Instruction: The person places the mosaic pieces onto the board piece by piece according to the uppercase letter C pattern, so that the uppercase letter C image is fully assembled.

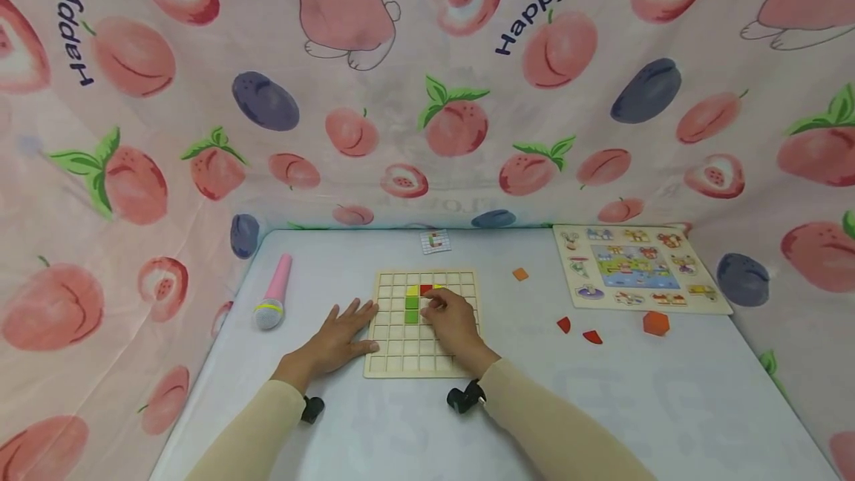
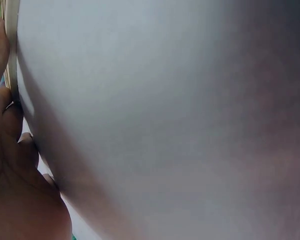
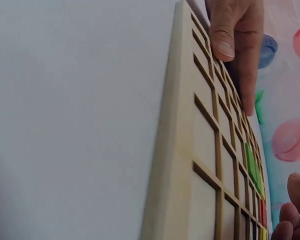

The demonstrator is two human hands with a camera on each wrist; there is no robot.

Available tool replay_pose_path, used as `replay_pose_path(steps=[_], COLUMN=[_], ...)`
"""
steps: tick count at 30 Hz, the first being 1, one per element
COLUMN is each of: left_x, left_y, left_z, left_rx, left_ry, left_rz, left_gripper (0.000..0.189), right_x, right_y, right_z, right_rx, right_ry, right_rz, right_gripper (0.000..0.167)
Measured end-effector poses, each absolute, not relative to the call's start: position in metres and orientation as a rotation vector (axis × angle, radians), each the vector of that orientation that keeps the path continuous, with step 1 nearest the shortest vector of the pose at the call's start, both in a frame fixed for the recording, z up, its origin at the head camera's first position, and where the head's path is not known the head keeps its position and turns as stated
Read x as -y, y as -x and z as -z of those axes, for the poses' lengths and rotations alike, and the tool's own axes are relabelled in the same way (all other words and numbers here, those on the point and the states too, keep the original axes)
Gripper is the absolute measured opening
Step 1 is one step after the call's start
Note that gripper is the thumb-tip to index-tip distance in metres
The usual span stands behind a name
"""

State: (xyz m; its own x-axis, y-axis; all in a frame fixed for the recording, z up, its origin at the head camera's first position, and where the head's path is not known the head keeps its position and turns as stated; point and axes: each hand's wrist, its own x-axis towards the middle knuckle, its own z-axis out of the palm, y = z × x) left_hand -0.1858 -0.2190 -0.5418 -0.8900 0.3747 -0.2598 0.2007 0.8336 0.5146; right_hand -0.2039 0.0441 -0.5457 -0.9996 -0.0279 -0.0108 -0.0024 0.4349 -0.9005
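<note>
A wooden grid board lies on the table before me. My left hand is spread flat at its left edge, fingertips and thumb right at the rim. Over the upper middle of the board is my right hand, fingers bent, thumb apart from them. Nothing shows between its fingertips in the right wrist view. Two green tiles sit in one column, with a yellow tile above them and a red tile beside that. Another yellow tile is partly hidden by the right hand in the head view.
A small pattern card lies behind the board. To the left is a pink toy microphone. On the right are an orange tile, red pieces, an orange hexagonal piece and a picture puzzle board.
</note>
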Motion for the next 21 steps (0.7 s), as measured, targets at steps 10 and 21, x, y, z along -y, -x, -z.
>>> replay_pose_path(steps=[10, 21], left_x=[0.218, 0.215], left_y=[0.185, 0.185], left_z=[0.539, 0.541], left_rx=[-2.67, -2.674], left_ry=[-0.42, -0.367], left_rz=[-0.678, -0.687], left_gripper=[0.085, 0.086], right_x=[-0.079, -0.141], right_y=[0.217, 0.226], right_z=[0.529, 0.514], right_rx=[-2.666, -2.737], right_ry=[0.015, 0.057], right_rz=[1.697, 1.648], right_gripper=[0.029, 0.035])
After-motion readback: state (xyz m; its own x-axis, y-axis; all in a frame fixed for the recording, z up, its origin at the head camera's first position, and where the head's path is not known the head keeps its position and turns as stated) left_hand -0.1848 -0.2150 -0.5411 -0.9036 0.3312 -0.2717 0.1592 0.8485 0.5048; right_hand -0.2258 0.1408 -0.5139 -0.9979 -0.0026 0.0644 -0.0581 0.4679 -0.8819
